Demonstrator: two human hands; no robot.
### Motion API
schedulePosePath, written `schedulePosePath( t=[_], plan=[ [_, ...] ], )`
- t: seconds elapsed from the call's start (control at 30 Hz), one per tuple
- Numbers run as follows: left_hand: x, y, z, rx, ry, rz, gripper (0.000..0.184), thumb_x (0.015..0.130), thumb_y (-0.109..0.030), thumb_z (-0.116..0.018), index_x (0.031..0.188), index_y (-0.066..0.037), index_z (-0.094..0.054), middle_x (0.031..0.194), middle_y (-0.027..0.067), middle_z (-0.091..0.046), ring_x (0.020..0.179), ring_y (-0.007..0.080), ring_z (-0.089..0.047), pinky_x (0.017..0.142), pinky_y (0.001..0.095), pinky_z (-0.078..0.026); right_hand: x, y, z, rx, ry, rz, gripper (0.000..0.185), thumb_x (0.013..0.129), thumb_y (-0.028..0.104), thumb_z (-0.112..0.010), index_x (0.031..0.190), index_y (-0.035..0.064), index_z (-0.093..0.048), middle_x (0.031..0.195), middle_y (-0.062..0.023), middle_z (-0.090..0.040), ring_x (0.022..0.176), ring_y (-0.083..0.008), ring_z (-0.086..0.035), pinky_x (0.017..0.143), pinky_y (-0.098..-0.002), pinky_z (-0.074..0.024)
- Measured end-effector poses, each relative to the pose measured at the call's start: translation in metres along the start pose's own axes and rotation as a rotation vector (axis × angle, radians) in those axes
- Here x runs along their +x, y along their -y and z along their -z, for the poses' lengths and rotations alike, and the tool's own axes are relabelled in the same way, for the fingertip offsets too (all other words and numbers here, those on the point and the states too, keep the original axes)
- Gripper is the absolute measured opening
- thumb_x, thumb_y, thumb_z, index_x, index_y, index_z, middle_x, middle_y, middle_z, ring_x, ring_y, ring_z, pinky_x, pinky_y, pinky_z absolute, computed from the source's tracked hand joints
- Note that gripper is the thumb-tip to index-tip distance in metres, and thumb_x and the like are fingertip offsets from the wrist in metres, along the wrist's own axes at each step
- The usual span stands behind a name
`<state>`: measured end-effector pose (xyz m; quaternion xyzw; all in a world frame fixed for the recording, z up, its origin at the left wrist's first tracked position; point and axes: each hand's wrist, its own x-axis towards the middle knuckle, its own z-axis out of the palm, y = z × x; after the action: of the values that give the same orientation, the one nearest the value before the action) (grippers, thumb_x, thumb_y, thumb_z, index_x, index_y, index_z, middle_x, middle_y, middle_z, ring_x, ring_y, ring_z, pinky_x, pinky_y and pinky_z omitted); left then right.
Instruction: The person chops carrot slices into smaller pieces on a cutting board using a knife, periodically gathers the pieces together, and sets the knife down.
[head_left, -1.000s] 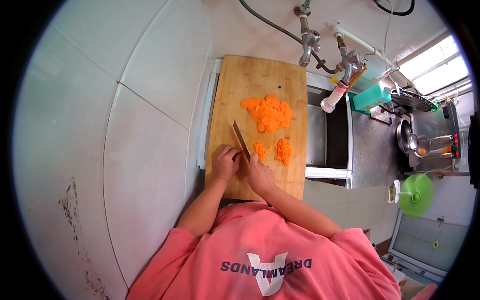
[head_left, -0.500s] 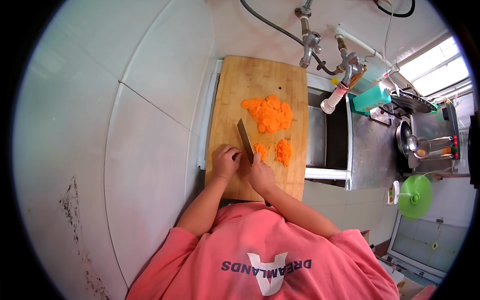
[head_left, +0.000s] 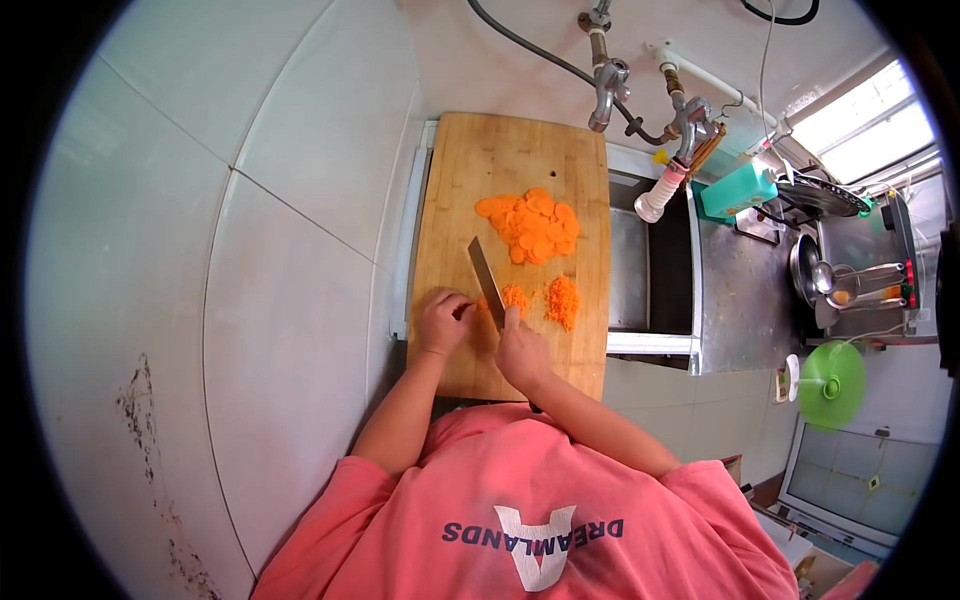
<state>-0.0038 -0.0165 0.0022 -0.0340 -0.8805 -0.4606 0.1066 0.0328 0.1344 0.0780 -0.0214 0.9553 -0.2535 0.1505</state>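
Observation:
My right hand [head_left: 522,352] is closed round the handle of a kitchen knife [head_left: 485,278], its broad blade pointing away from me and slightly left. To the blade's left, my left hand [head_left: 446,318] is curled, fingertips at a bit of carrot [head_left: 481,303] that is mostly hidden. Just right of the blade lies a small heap of chopped carrot [head_left: 515,297], and beyond it a larger heap of finely cut carrot [head_left: 562,303]. Farther up the wooden cutting board [head_left: 485,150] is a pile of round carrot slices [head_left: 535,228].
A tiled wall [head_left: 290,230] runs close along the left. To the board's right is a metal sink [head_left: 630,265], with taps [head_left: 693,125] above it. Farther right a metal counter [head_left: 740,310] holds a teal bottle [head_left: 738,190], a pan [head_left: 803,268] and ladles.
My left hand has drawn slightly left from the blade, and an orange bit now shows between them. The knife stays in my right hand. The whole view has shifted a little.

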Motion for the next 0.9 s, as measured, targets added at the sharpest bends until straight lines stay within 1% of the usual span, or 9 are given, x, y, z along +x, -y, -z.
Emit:
schedulePosePath(
  t=[0.07, 0.17, 0.23, 0.4, 0.53, 0.7, 0.77, 0.83, 0.9],
  plan=[
    [0.0001, 0.0000, 0.0014, -0.008, 0.008, 0.031, 0.009, 0.069, -0.004, -0.073, 0.076, -0.006, -0.067, 0.081, 0.0068, -0.063, 0.070, 0.0241, -0.062, 0.060, 0.0325, -0.051, -0.0007, 0.0038, 0.0000, 0.003, -0.006, 0.015, 0.028, 0.077, 0.004, -0.055, 0.098, 0.0012, -0.037, 0.079, -0.0245, -0.061, 0.070, -0.0421, -0.062, 0.060, -0.0488, -0.0493],
    [-0.0003, 0.0006, 0.0015, 0.071, -0.019, -0.043, 0.010, 0.068, -0.006, -0.073, 0.075, -0.007, -0.067, 0.082, 0.0065, -0.062, 0.073, 0.0248, -0.062, 0.062, 0.0332, -0.051, 0.0000, 0.0058, -0.0018, 0.004, -0.017, 0.035, 0.026, 0.077, 0.004, -0.054, 0.097, 0.0014, -0.037, 0.078, -0.0249, -0.061, 0.068, -0.0432, -0.061, 0.059, -0.0497, -0.0490],
    [-0.0008, -0.0009, 0.0022, 0.105, -0.027, -0.084, 0.011, 0.069, -0.005, -0.074, 0.078, -0.005, -0.068, 0.082, 0.0066, -0.062, 0.070, 0.0239, -0.063, 0.060, 0.0313, -0.053, 0.0010, 0.0058, -0.0039, 0.003, -0.019, 0.038, 0.026, 0.077, 0.004, -0.053, 0.097, 0.0015, -0.037, 0.077, -0.0250, -0.060, 0.067, -0.0435, -0.061, 0.059, -0.0501, -0.0490],
    [-0.0010, -0.0018, 0.0012, 0.127, -0.037, -0.075, 0.012, 0.068, -0.005, -0.073, 0.078, -0.007, -0.069, 0.083, 0.0064, -0.062, 0.075, 0.0259, -0.062, 0.065, 0.0339, -0.052, 0.0053, 0.0086, -0.0021, -0.025, 0.051, 0.039, 0.037, 0.072, 0.005, -0.061, 0.100, 0.0021, -0.036, 0.079, -0.0247, -0.061, 0.071, -0.0427, -0.062, 0.060, -0.0497, -0.0495],
    [-0.0011, -0.0050, 0.0004, 0.131, -0.012, -0.039, 0.012, 0.068, -0.004, -0.072, 0.079, -0.007, -0.069, 0.084, 0.0068, -0.063, 0.077, 0.0268, -0.062, 0.067, 0.0351, -0.051, 0.0047, 0.0088, -0.0066, -0.082, 0.008, 0.070, 0.044, 0.070, 0.006, -0.064, 0.103, 0.0020, -0.036, 0.080, -0.0244, -0.061, 0.072, -0.0427, -0.062, 0.062, -0.0485, -0.0500],
    [-0.0001, -0.0055, 0.0008, 0.095, -0.010, -0.062, 0.011, 0.069, -0.003, -0.071, 0.079, -0.007, -0.069, 0.083, 0.0074, -0.062, 0.076, 0.0264, -0.062, 0.066, 0.0342, -0.051, 0.0056, 0.0045, -0.0095, 0.104, 0.001, -0.088, 0.035, 0.078, 0.006, -0.059, 0.103, 0.0003, -0.036, 0.080, -0.0261, -0.061, 0.072, -0.0422, -0.061, 0.062, -0.0495, -0.0480],
    [-0.0007, -0.0058, 0.0005, 0.083, -0.014, -0.077, 0.011, 0.069, -0.002, -0.071, 0.079, -0.006, -0.068, 0.083, 0.0075, -0.062, 0.074, 0.0257, -0.062, 0.065, 0.0333, -0.051, 0.0040, 0.0020, -0.0089, 0.108, -0.004, -0.074, 0.032, 0.080, 0.007, -0.058, 0.102, 0.0000, -0.036, 0.080, -0.0265, -0.061, 0.071, -0.0427, -0.061, 0.061, -0.0504, -0.0474],
    [-0.0012, -0.0057, -0.0007, -0.068, -0.029, 0.056, 0.009, 0.071, 0.001, -0.069, 0.078, -0.003, -0.066, 0.080, 0.0074, -0.061, 0.067, 0.0213, -0.062, 0.059, 0.0296, -0.051, 0.0021, 0.0044, -0.0075, 0.116, -0.010, -0.063, 0.029, 0.082, 0.007, -0.056, 0.101, -0.0003, -0.035, 0.080, -0.0270, -0.061, 0.071, -0.0433, -0.060, 0.061, -0.0512, -0.0468],
    [-0.0012, -0.0041, -0.0022, -0.102, -0.047, 0.063, 0.008, 0.072, 0.002, -0.069, 0.077, -0.002, -0.065, 0.079, 0.0071, -0.060, 0.064, 0.0189, -0.061, 0.057, 0.0279, -0.050, -0.0006, 0.0068, -0.0048, 0.103, -0.048, -0.007, 0.028, 0.082, 0.007, -0.056, 0.100, 0.0001, -0.035, 0.080, -0.0270, -0.061, 0.071, -0.0446, -0.060, 0.061, -0.0521, -0.0469]
  ],
)
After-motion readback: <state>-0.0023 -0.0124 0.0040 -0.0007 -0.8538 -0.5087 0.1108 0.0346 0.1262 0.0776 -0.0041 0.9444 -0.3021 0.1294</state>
